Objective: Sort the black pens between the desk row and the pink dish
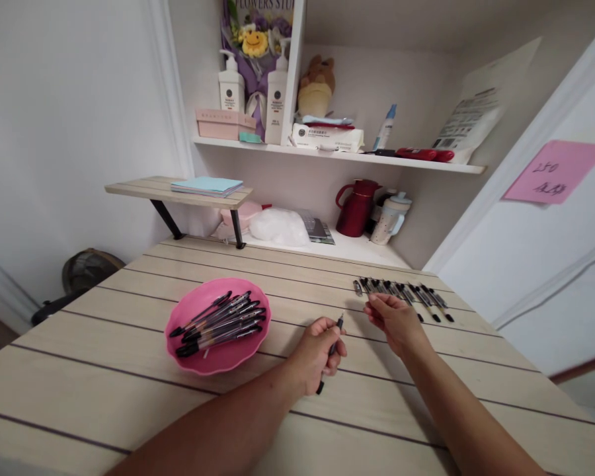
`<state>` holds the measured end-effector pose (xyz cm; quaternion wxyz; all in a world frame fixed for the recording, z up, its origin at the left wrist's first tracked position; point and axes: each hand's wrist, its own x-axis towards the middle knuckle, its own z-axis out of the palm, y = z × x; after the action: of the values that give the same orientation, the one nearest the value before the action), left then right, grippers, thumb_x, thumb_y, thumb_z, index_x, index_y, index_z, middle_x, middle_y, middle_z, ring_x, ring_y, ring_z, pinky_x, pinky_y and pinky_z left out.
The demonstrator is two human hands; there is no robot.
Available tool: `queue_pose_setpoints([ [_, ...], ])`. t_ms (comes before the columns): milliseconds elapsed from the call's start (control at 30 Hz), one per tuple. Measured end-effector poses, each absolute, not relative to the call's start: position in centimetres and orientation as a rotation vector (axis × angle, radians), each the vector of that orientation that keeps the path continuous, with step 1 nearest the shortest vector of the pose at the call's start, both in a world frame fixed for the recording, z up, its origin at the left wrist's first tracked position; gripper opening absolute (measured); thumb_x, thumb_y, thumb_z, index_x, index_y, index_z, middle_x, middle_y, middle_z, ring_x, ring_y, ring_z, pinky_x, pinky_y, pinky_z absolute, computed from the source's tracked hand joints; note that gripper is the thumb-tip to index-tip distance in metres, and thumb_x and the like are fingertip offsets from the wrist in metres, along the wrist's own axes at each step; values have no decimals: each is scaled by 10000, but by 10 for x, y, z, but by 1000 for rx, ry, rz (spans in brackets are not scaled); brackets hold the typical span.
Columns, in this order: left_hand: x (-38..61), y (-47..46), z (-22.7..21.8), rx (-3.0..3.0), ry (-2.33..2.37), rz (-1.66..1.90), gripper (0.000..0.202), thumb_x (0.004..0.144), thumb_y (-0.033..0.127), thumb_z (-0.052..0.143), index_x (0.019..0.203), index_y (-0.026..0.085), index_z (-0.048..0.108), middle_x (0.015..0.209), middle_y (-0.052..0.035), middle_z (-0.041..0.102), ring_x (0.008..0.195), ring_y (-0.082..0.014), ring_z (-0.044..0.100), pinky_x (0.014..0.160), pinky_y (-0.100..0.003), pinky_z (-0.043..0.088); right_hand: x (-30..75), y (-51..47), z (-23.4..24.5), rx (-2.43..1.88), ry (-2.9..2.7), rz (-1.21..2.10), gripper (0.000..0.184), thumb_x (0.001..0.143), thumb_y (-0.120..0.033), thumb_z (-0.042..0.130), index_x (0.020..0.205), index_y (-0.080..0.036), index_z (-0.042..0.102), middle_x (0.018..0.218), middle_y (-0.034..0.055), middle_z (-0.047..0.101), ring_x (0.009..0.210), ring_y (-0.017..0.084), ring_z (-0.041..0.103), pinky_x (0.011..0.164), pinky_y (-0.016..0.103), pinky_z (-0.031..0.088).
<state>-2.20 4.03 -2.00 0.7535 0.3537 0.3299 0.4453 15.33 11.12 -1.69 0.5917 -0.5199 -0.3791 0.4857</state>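
My left hand [317, 357] is closed around an uncapped pen [335, 336], whose tip points up and away from me. Close to the row of black pens [419, 297] on the right of the table, my right hand [394, 322] has its thumb and fingers pinched together. Whatever is between those fingertips is too small or hidden to make out. A small clear and black pen cap [357, 287] lies just beyond them, at the row's left end. Left of my hands, a pink scalloped bowl [188, 299] holds several capped black pens [228, 322].
A small raised wooden shelf [143, 187] with blue paper pads [207, 186] stands at the table's back left. Behind the table are a white plastic bag [278, 227], a red jug [356, 208] and a tumbler [391, 218]. Bottles and boxes line the upper shelf [406, 160].
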Motion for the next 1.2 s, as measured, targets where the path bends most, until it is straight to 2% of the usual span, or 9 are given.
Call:
queue_pose_setpoints([
  [133,-22,40,-20,772,717,973,210,706,342,543,810,191,440,554,61,495,311,-7,282,349,-172,94,178,129,-24,-1408,-1067,921,215,561,-305,712,676,-167,595,542,-8,603,518,127,574,538,261,496],
  [300,-22,40,-19,764,727,967,196,709,327,533,817,190,444,550,62,491,311,-8,284,351,-176,95,185,141,-20,-1625,-1360,682,105,598,-227,633,682,-165,645,486,5,592,526,168,568,557,289,436],
  [433,-22,40,-19,762,732,968,184,712,318,527,816,190,446,550,61,492,315,-10,285,354,-175,98,171,140,-14,-1964,-1869,97,153,710,-252,535,741,-189,670,677,65,669,702,196,605,610,268,389],
  [533,-22,40,-20,759,726,964,179,715,310,523,823,191,445,552,62,493,314,-11,282,353,-176,97,161,140,-14,-2100,-1951,-87,199,763,-274,490,833,-206,663,803,88,679,763,209,609,600,268,371],
  [767,-21,41,-22,763,721,954,192,722,331,523,826,188,447,558,58,496,314,-10,286,349,-175,109,158,146,-19,-2181,-1968,-145,224,799,-322,460,862,-196,635,851,96,665,795,231,609,599,287,362],
  [1200,-21,43,-25,752,710,955,224,709,352,546,832,190,451,555,58,506,316,-9,283,352,-170,108,161,145,-21,-2161,-1977,-187,226,800,-309,457,886,-206,639,862,92,662,773,212,609,594,274,365],
])
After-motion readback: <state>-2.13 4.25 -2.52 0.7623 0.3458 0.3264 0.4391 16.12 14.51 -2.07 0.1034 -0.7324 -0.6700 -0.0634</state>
